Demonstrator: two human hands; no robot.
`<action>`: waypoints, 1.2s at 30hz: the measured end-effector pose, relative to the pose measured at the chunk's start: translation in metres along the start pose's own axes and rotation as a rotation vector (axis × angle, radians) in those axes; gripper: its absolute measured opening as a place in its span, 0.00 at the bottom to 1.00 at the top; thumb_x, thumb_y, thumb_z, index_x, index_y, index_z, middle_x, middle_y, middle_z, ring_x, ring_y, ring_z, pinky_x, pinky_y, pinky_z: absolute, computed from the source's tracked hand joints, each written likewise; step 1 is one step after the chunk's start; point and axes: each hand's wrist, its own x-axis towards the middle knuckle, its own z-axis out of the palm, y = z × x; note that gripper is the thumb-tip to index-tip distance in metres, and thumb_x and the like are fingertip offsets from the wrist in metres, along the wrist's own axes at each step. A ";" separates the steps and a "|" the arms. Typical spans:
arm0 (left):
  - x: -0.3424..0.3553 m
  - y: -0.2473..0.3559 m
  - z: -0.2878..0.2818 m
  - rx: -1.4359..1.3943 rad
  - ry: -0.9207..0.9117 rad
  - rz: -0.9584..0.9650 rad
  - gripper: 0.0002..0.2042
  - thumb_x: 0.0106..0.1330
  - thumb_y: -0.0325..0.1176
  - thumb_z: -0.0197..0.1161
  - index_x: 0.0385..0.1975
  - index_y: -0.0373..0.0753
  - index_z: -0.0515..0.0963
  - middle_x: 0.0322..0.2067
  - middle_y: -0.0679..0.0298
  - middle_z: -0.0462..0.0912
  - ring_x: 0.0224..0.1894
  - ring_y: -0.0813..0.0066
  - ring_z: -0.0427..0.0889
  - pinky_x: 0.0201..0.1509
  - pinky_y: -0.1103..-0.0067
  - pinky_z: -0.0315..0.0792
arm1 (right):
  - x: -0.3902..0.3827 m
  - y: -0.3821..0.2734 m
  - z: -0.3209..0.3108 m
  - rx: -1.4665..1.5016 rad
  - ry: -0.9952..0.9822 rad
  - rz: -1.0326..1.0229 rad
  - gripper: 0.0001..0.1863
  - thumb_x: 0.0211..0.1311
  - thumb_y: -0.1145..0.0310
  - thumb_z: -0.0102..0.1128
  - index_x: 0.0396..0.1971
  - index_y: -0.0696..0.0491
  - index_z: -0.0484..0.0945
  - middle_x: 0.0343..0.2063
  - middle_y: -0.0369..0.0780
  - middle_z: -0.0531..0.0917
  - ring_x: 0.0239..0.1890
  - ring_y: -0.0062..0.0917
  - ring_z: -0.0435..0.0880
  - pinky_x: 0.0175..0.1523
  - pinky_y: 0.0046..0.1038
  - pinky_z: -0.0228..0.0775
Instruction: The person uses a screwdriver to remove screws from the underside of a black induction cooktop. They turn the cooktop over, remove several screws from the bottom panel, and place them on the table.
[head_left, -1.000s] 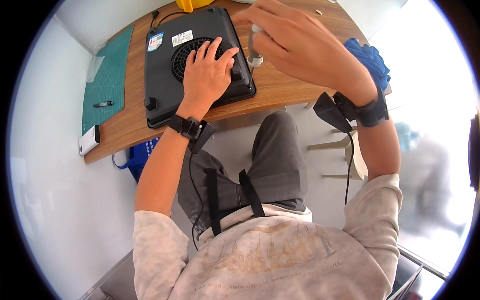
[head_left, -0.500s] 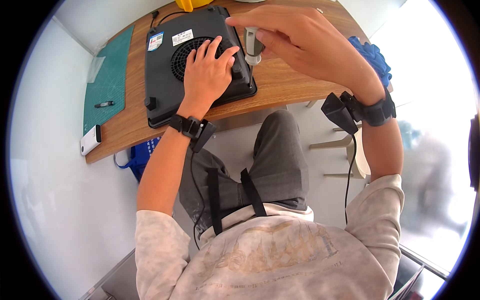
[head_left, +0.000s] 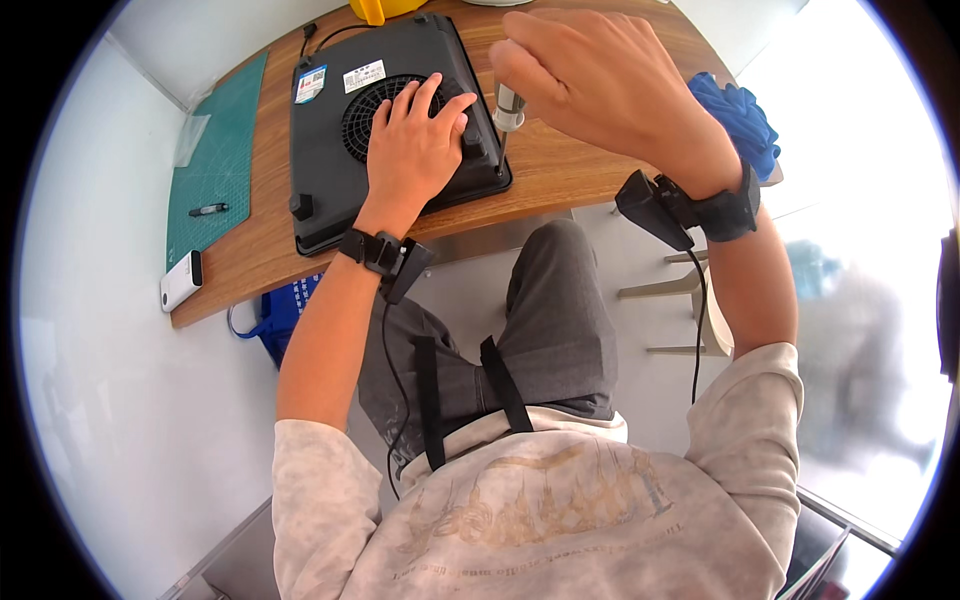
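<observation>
A black induction cooker [head_left: 325, 150] lies underside up on the table, its round fan grille [head_left: 358, 130] and corner feet showing. My left hand [head_left: 413, 150] rests flat on it, fingers spread over the edge of the grille and holding nothing. At the near right corner of the cooker stands a screwdriver [head_left: 509, 110] with a grey and white handle, its shaft pointing down at that corner. My right hand [head_left: 610, 90] is closed around the top of the handle, covering most of it. The screw under the tip is too small to make out.
A green cutting mat [head_left: 225, 135] with a black pen [head_left: 208, 209] lies at the left, by a white power bank [head_left: 182, 281]. Blue cloth [head_left: 738, 120] sits at the table's right edge. A yellow object [head_left: 375, 10] stands at the back; a pale stool [head_left: 700, 300] stands below right.
My right hand has turned and curled its fingers over the screwdriver handle; before, the forefinger stretched out and more handle showed. The right wrist has shifted slightly left. My left hand stays put.
</observation>
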 end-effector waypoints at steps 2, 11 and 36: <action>0.001 0.001 0.000 -0.002 0.007 0.005 0.13 0.70 0.38 0.59 0.53 0.57 0.80 0.59 0.60 0.78 0.62 0.59 0.76 0.64 0.61 0.69 | -0.002 0.010 0.005 0.186 0.065 -0.195 0.18 0.74 0.59 0.50 0.32 0.59 0.74 0.28 0.49 0.82 0.28 0.43 0.82 0.34 0.41 0.73; 0.000 0.001 -0.003 -0.006 -0.015 -0.010 0.14 0.70 0.38 0.59 0.54 0.57 0.80 0.60 0.61 0.78 0.62 0.60 0.76 0.64 0.61 0.69 | -0.006 -0.009 0.005 0.318 0.032 -0.098 0.14 0.73 0.63 0.53 0.48 0.58 0.73 0.38 0.47 0.82 0.38 0.41 0.83 0.39 0.39 0.76; -0.001 0.000 0.001 -0.007 -0.015 -0.020 0.14 0.71 0.39 0.58 0.54 0.59 0.80 0.60 0.62 0.78 0.63 0.61 0.75 0.66 0.61 0.68 | -0.010 -0.010 0.021 0.461 0.025 0.142 0.21 0.68 0.62 0.59 0.53 0.59 0.67 0.45 0.56 0.80 0.44 0.50 0.82 0.47 0.41 0.75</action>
